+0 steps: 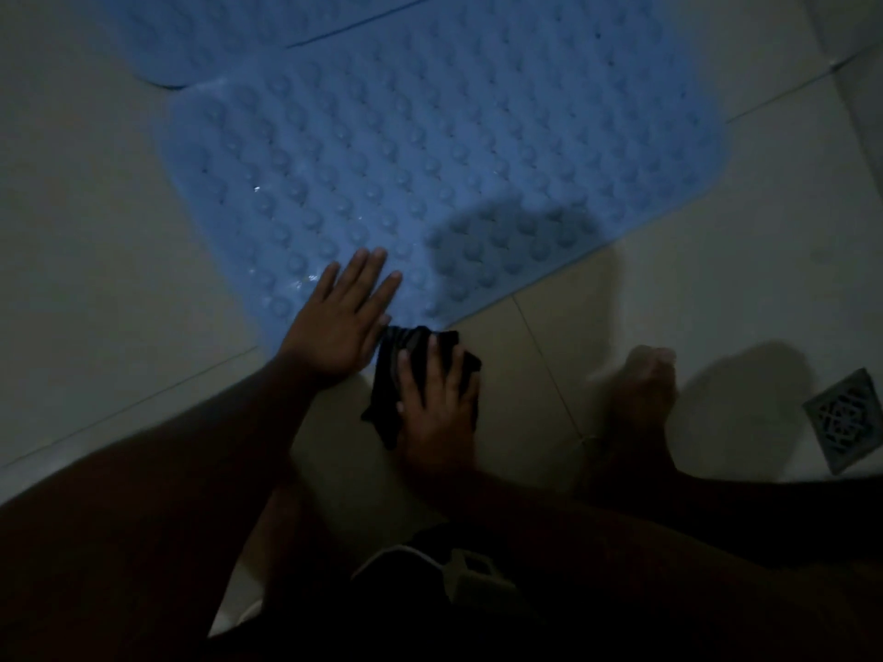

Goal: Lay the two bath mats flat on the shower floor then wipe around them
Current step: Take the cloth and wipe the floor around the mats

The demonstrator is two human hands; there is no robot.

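Nearest, we see the right hand (437,398) flat on a dark cloth (384,394), fingers spread, grip not curled round it, pressing it to the tile floor (95,231). Just beyond, the left hand (339,322) rests palm-down, fingers straight, grip holding nothing, on the corner of the near blue mat (454,160). Bare foot (640,389) and drain (845,418) at right. Far mat (215,31) meets the near one at top; both lie flat.

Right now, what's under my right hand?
A dark cloth lies under the right hand, on the tiled floor at the corner of the blue bath mat. The hand covers its middle.
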